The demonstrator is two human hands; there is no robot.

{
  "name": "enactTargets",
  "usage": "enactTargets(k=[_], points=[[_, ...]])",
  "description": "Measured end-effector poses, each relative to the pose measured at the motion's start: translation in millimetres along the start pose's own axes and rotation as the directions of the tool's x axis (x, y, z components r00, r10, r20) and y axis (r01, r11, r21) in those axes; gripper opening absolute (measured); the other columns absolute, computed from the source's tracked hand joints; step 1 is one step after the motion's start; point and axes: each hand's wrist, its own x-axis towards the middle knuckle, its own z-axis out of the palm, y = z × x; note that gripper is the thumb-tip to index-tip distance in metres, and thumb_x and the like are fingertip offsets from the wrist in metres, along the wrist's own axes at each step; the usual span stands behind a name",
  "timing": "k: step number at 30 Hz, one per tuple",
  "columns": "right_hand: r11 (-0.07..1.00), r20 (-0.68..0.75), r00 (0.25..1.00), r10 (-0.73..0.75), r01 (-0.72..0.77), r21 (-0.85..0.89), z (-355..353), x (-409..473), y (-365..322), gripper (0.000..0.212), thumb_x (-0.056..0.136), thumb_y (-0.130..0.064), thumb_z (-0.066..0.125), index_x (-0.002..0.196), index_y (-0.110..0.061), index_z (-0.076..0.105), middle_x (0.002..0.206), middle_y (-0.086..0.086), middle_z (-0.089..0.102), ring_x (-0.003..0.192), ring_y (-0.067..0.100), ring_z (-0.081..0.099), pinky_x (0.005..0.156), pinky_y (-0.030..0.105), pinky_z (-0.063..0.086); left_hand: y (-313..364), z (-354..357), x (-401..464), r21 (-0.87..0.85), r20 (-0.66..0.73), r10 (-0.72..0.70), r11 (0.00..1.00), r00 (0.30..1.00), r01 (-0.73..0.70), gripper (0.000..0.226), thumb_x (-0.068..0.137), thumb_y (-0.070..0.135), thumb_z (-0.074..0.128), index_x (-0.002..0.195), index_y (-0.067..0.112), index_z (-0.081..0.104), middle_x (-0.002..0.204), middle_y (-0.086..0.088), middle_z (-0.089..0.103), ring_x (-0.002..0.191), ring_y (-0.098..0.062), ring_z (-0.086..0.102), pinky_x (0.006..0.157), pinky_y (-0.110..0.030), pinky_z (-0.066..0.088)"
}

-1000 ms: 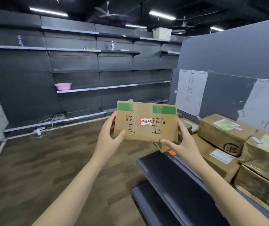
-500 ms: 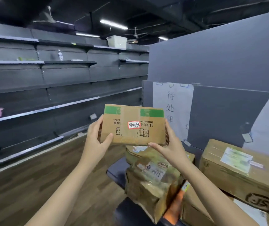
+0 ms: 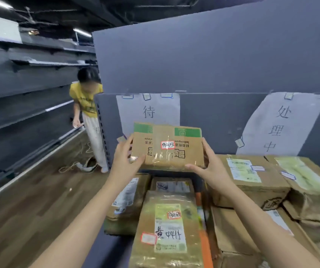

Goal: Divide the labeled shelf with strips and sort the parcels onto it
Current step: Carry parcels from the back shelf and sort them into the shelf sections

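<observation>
Cardboard parcel, flat and taped, with a red-bordered sticker, held in the air above the shelf in front of the left paper sign. Left hand and right hand grasp its opposite short ends, thumbs on the near face. It appears light and stiff; the glossy tape may be slippery, so bare cardboard edges offer the surest hold. Other parcels lie below, one carrying a green label. A person in a yellow shirt stands beyond.

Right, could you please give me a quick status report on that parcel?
Both hands, left and right, grip the small parcel. Held above sorted parcels by the orange strip. Nothing blocking.
</observation>
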Motion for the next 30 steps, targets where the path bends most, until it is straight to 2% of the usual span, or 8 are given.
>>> enactTargets(k=[2,4,7,12,17,22,27,30], points=[[0.996,0.002,0.998,0.067,-0.066,-0.064,6.7,1.0,2.6,0.069,0.079,-0.015,0.073,0.114,-0.056,0.03,0.102,-0.043,0.047,0.095,-0.018,0.052,0.072,-0.002,0.04,-21.2,2.2,10.0,0.002,0.115,-0.057,0.998,0.992,0.057,0.053,0.089,0.012,0.059,0.125,0.045,0.039,0.116,0.006,0.042,0.115,-0.009,0.042,0.097,-0.022,0.034],[0.986,-0.016,0.991,0.134,-0.135,-0.099,12.9,1.2,7.5,0.074,0.079,-0.015,0.074,0.124,-0.049,0.026,0.105,-0.036,0.047,0.094,-0.009,0.051,0.071,-0.003,0.038,-43.1,6.1,18.1,0.054,0.256,-0.13,0.991,0.958,0.12,0.054,0.088,0.02,0.06,0.135,0.038,0.038,0.122,0.0,0.046,0.116,-0.014,0.046,0.101,-0.032,0.039],[0.955,-0.025,0.976,0.216,-0.217,-0.202,24.4,0.6,11.7,0.073,0.079,-0.016,0.073,0.138,-0.026,0.03,0.114,-0.019,0.051,0.099,0.001,0.049,0.072,0.001,0.035,-65.6,17.8,21.6,0.15,0.38,-0.166,0.982,0.91,0.117,0.053,0.087,0.018,0.062,0.133,0.029,0.039,0.124,-0.002,0.053,0.109,-0.016,0.053,0.087,-0.027,0.042],[0.831,-0.045,0.942,0.333,-0.316,-0.459,40.7,13.2,31.7,0.057,0.08,-0.014,0.07,0.129,-0.009,0.04,0.121,0.002,0.059,0.11,0.018,0.058,0.088,0.026,0.047,-93.5,35.7,17.7,0.148,0.42,-0.182,0.98,0.889,0.131,0.047,0.085,0.002,0.062,0.129,0.014,0.048,0.122,-0.004,0.059,0.101,-0.009,0.051,0.08,-0.016,0.039],[0.722,-0.015,0.883,0.469,-0.393,-0.569,54.2,12.8,53.0,0.066,0.084,-0.023,0.068,0.137,-0.005,0.034,0.134,0.016,0.044,0.123,0.026,0.046,0.103,0.031,0.038,-110.9,46.8,19.1,0.169,0.42,-0.169,0.98,0.892,0.106,0.041,0.087,0.006,0.059,0.127,0.012,0.053,0.119,-0.005,0.063,0.101,-0.019,0.059,0.083,-0.026,0.045],[0.703,-0.017,0.87,0.492,-0.409,-0.582,60.2,17.7,60.6,0.062,0.084,-0.039,0.065,0.134,-0.008,0.044,0.134,0.014,0.044,0.121,0.025,0.046,0.102,0.032,0.04,-123.8,51.8,18.2,0.278,0.433,-0.249,0.951,0.866,0.134,0.033,0.094,0.012,0.05,0.126,0.015,0.057,0.122,-0.003,0.063,0.109,-0.021,0.058,0.086,-0.027,0.045],[0.628,0.043,0.851,0.524,-0.352,-0.694,71.0,16.8,62.7,0.063,0.097,-0.042,0.042,0.144,-0.003,0.028,0.152,0.019,0.02,0.141,0.032,0.014,0.116,0.037,0.012,-124.6,57.3,15.8,0.439,0.366,-0.26,0.895,0.894,0.08,0.026,0.094,0.019,0.051,0.115,0.011,0.063,0.114,-0.008,0.064,0.106,-0.027,0.057,0.085,-0.035,0.047],[0.58,0.042,0.858,0.511,-0.308,-0.754,68.4,17.4,58.6,0.066,0.097,-0.046,0.039,0.146,-0.004,0.026,0.153,0.018,0.018,0.142,0.033,0.014,0.116,0.04,0.012,-113.5,59.7,19.4,0.621,0.359,-0.206,0.781,0.911,-0.068,0.022,0.093,0.024,0.052,0.107,0.011,0.062,0.115,-0.006,0.058,0.108,-0.027,0.051,0.09,-0.037,0.041]])
